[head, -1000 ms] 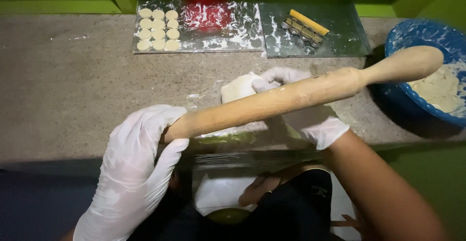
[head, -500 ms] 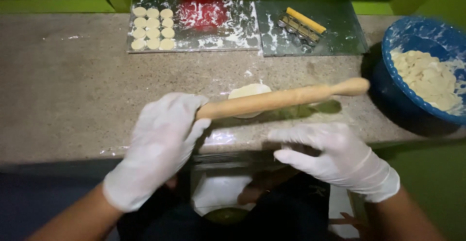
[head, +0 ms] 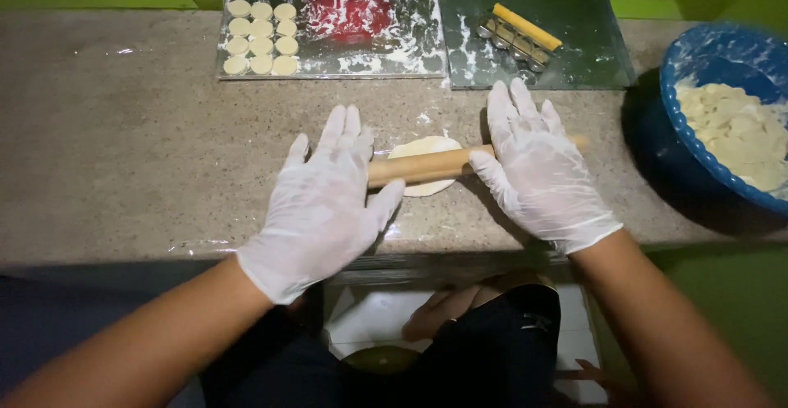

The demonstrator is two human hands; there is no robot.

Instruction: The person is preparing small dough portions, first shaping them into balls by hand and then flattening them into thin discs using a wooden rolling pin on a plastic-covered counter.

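Moved: both hands now lie flat on top of the rolling pin; half a second ago the left hand gripped one end and the right hand was off it, nearer the desk edge.
Left hand [head: 324,199]: gloved, fingers spread, palm pressed on the left end of the rolling pin.
Right hand [head: 538,170]: gloved, fingers spread, palm pressed on the right part of the rolling pin.
Rolling pin [head: 427,164]: one, wooden, lying across the dough circle.
Dough circle [head: 424,147]: one, flat, pale, on the desk [head: 123,153] under the pin, between the two hands.
Small dough discs [head: 261,37]: eleven, in three columns on a clear floured sheet [head: 386,43] at the far side.
Blue bowl [head: 694,141]: one, at the right, with dough pieces inside.
Yellow-handled tool [head: 517,34]: one, on a second sheet [head: 591,55].
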